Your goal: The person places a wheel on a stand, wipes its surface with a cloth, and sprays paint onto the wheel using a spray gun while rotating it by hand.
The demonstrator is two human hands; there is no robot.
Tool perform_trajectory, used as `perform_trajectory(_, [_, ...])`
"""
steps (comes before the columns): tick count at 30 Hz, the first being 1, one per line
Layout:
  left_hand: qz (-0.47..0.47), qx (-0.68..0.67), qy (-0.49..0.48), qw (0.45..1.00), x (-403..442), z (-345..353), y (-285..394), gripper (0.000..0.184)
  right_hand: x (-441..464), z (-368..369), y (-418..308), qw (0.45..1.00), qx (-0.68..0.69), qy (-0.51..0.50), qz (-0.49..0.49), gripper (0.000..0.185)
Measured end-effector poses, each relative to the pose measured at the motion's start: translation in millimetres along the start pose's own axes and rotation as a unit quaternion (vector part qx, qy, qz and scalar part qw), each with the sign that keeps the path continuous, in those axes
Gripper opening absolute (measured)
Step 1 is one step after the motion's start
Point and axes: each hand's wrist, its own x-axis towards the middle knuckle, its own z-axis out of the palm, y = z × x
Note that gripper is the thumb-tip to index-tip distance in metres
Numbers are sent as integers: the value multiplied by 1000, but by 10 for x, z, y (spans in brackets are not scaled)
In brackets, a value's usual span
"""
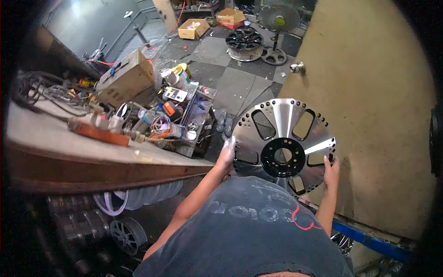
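Note:
Between my two hands is a round wheel face point(284, 121) of brushed silver metal. It has a black hub with several holes, dark-edged window slots and small black holes along its rim. At its left edge, my left hand point(227, 153) grips the rim, its fingers partly hidden behind the disc and pale dust on the skin. Opposite, my right hand point(331, 170) is closed on the right rim. The disc is held in front of my dark shirt point(277, 226), whose front overlaps the disc's lower edge in this view.
A cluttered workbench point(193, 127) with tools and cans stands at left, near a metal box point(127, 81). Ahead are a black wheel point(244, 40), a standing fan point(278, 21) and a cardboard box point(194, 29). A door point(369, 101) stands close at right; more wheels point(128, 235) sit lower left.

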Motion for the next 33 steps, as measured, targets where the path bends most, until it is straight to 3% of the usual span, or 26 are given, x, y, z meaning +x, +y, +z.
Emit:
perform_trajectory(2, [-57,-116,1,992,55,-42,-159,64,-16,-64,-94,999,7,-35,-25,70])
perform_trajectory(3, [-85,-145,-18,986,152,332,-260,64,181,-423,-278,999,-34,-21,-15,70])
perform_trajectory(4, [-45,-138,-6,989,561,-41,60,62,490,116,-490,997,32,-63,-40,63])
perform_trajectory(5, [-47,-160,1,986,601,-42,24,60,572,138,-587,992,51,-104,-42,56])
perform_trajectory(6, [-49,-140,62,987,805,-242,370,59,825,596,-653,989,64,-92,-99,48])
perform_trajectory(7, [-41,-158,42,986,981,-308,444,60,1053,774,-707,990,43,-88,-100,47])
perform_trajectory(12, [-25,-134,151,979,1628,-271,662,60,2013,1411,-1422,984,52,-138,-101,47])
perform_trajectory(17, [-27,-176,158,971,2362,-124,1187,60,3275,2014,-2297,966,-18,-176,-189,51])
perform_trajectory(20, [-57,-220,200,953,2610,58,1593,61,3875,2263,-2824,960,-42,-211,-180,58])
perform_trajectory(23, [-15,-253,242,937,3012,17,1454,61,4200,2548,-3284,944,-63,-271,-180,66])
perform_trajectory(25, [-4,-274,237,932,3215,1,1536,61,4440,2809,-3570,932,-137,-235,-240,71])
perform_trajectory(33, [-44,-334,279,899,4430,-230,1984,42,5303,3836,-4628,910,-195,-232,-283,70])
